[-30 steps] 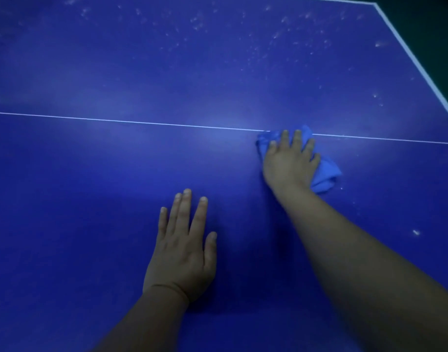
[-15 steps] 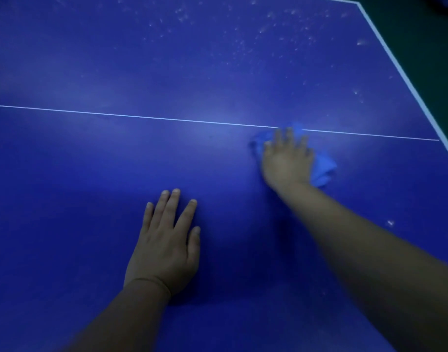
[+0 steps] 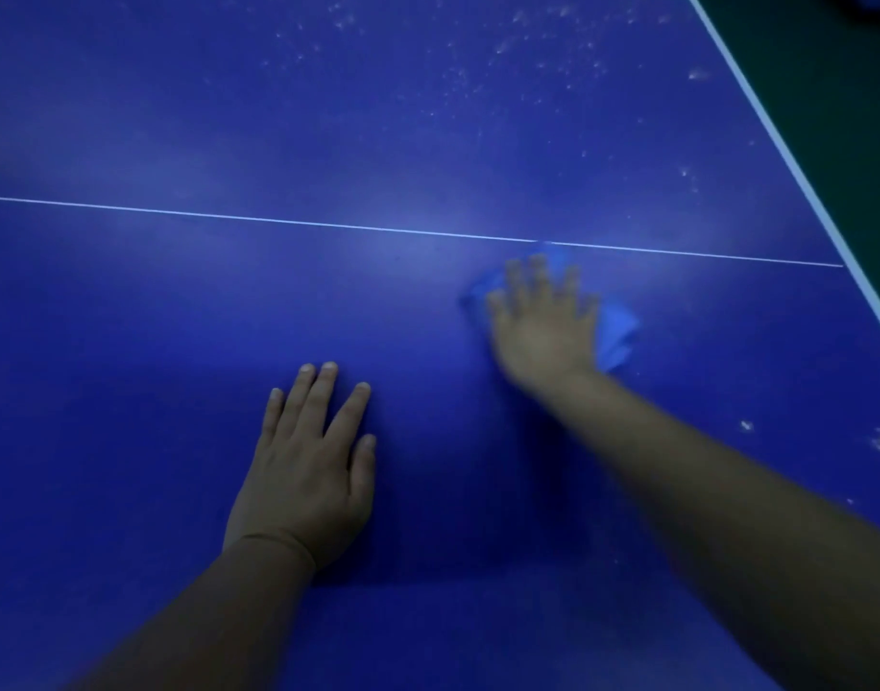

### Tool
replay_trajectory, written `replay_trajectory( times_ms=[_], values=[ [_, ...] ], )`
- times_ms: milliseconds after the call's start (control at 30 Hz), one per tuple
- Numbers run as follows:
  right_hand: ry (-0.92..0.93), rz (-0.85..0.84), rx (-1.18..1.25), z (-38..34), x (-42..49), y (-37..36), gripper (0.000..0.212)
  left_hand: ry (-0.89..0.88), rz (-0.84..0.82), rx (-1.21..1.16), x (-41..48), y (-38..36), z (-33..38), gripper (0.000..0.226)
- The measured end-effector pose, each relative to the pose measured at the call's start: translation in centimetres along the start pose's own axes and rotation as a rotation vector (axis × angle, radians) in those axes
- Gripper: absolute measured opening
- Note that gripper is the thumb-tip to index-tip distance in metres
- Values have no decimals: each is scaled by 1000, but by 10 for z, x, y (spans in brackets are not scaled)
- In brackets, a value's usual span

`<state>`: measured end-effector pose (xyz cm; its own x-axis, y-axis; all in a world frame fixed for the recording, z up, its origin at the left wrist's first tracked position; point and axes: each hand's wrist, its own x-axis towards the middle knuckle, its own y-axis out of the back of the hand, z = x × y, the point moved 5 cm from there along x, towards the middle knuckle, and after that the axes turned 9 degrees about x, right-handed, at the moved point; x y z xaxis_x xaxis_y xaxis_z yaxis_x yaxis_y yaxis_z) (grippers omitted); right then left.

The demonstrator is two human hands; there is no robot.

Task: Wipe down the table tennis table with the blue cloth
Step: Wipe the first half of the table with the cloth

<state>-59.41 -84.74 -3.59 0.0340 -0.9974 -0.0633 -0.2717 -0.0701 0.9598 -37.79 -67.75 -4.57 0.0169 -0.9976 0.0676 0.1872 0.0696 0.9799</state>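
Note:
The blue table tennis table [image 3: 228, 301] fills the view, crossed by a thin white centre line [image 3: 278, 220]. A crumpled light-blue cloth [image 3: 615, 334] lies just below that line, right of centre. My right hand [image 3: 542, 321] presses flat on the cloth with spread fingers and is motion-blurred; the cloth shows at its right side and by its fingertips. My left hand [image 3: 310, 466] rests flat on the bare table surface, fingers straight, to the lower left of the cloth.
White dust specks [image 3: 477, 57] scatter over the far half of the table, and a few specks [image 3: 876, 441] sit near the right edge. The table's white border [image 3: 797, 172] runs along the right, with dark green floor [image 3: 837, 82] beyond it.
My right hand and the cloth have slid a little down and left from the white line. The view has shifted, showing more of the right edge. My left hand stays flat.

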Motion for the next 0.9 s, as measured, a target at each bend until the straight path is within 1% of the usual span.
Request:
replay_trajectory(
  times_ms=[33, 67, 100, 133, 167, 200, 233, 267, 300, 333, 367, 400, 433, 500, 533, 567, 600, 633, 667, 733, 767, 800, 833, 867, 900],
  values=[
    [223, -64, -12, -30, -28, -13, 67, -4, 2, 8, 0, 0, 0, 60],
    [398, -167, -29, -47, -51, -24, 72, -8, 8, 14, 0, 0, 0, 60],
    [485, -236, -51, -48, -57, -25, 76, -10, 11, 13, 1, 0, 0, 60],
    [485, -248, -67, -33, -45, -17, 79, -8, 7, 5, 1, 0, 0, 60],
    [430, -176, -100, -10, -23, -8, 80, -3, 6, 2, 2, -1, 0, 60],
    [314, -104, -129, 20, 3, 4, 79, 0, 13, 7, 2, -1, -1, 61],
    [147, -56, -135, 54, 28, 18, 74, -4, 23, 14, 2, 0, -1, 61],
    [-22, -25, -85, 86, 46, 32, 66, -7, 33, 20, 3, 0, 0, 61],
    [-152, 4, -5, 107, 55, 41, 61, -6, 37, 23, 3, 0, 0, 61],
    [-218, 23, 46, 116, 57, 44, 60, -5, 36, 25, 3, -1, 0, 61],
    [-210, 17, 38, 111, 53, 39, 60, -5, 32, 24, 3, -1, -1, 61],
    [-124, -2, -21, 95, 41, 31, 62, -4, 27, 22, 3, -1, -1, 61],
    [41, 1, -59, 74, 22, 22, 65, -3, 24, 20, 3, -1, -2, 61],
    [501, -49, -81, 31, -38, 0, 63, -5, 22, 18, 2, -1, -1, 62],
    [711, -124, -98, 23, -66, -9, 60, -3, 19, 18, 2, -1, -1, 62],
    [843, -211, -127, 25, -77, -11, 58, -1, 15, 19, 2, -1, -1, 62],
    [899, -266, -154, 34, -70, -7, 59, 0, 14, 20, 3, -1, -1, 63],
    [876, -236, -180, 46, -48, -2, 61, 1, 16, 19, 3, -1, -2, 63],
    [775, -164, -184, 59, -17, 7, 67, 3, 21, 19, 3, -1, -2, 63],
    [405, -86, -152, 95, 43, 28, 82, 3, 22, 16, 2, -1, -2, 63],
    [257, -57, -104, 109, 59, 37, 87, 4, 17, 10, 1, -1, -1, 63],
    [190, -30, -75, 114, 62, 41, 88, 8, 14, 5, 1, -1, -1, 64],
    [201, -32, -76, 109, 56, 39, 87, 9, 13, 4, 2, -1, -2, 64],
    [262, -55, -86, 100, 41, 33, 83, 9, 10, 4, 1, -2, -2, 65],
    [373, -76, -91, 93, 16, 27, 76, 9, 6, -1, 1, -2, -2, 65]
  ],
)
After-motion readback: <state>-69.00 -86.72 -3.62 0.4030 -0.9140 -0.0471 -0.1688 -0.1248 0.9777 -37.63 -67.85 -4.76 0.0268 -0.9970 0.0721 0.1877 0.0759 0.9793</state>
